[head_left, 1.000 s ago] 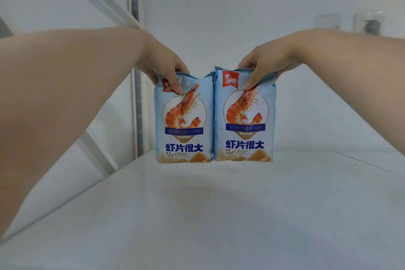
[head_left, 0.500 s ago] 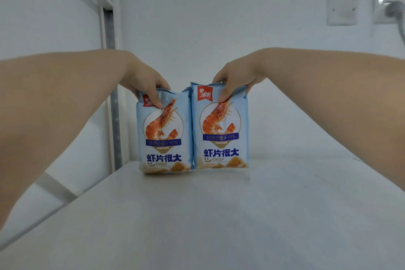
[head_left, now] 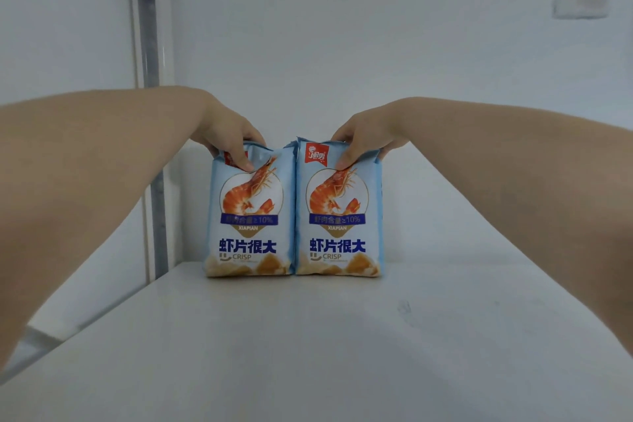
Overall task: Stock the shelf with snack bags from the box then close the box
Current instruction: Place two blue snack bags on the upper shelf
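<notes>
You are setting two prawn-cracker bags down at the far end of the white shelf, so the stocking step is the one in hand. Your left hand is pinching the top seam of the left bag, thumb on the printed front and fingers curling behind. Your right hand is gripping the top of the right bag the same way. Both bags are standing upright with their bottoms appearing to rest on the shelf, prawn side facing you, and their inner edges are touching.

Next, by my reading, you are going to let go of both tops and draw your hands back; ease off gently, since these light, puffed bags look ready to tip if a seam is dragged.

For room: the bags are standing close to the back wall, and the upright post is rising near the left bag, apart from it. To the right the shelf is running wide and bare, and the near half is bare too, so further bags can go there. The shelf's left edge is falling away diagonally below your left forearm. The box is not in view.
</notes>
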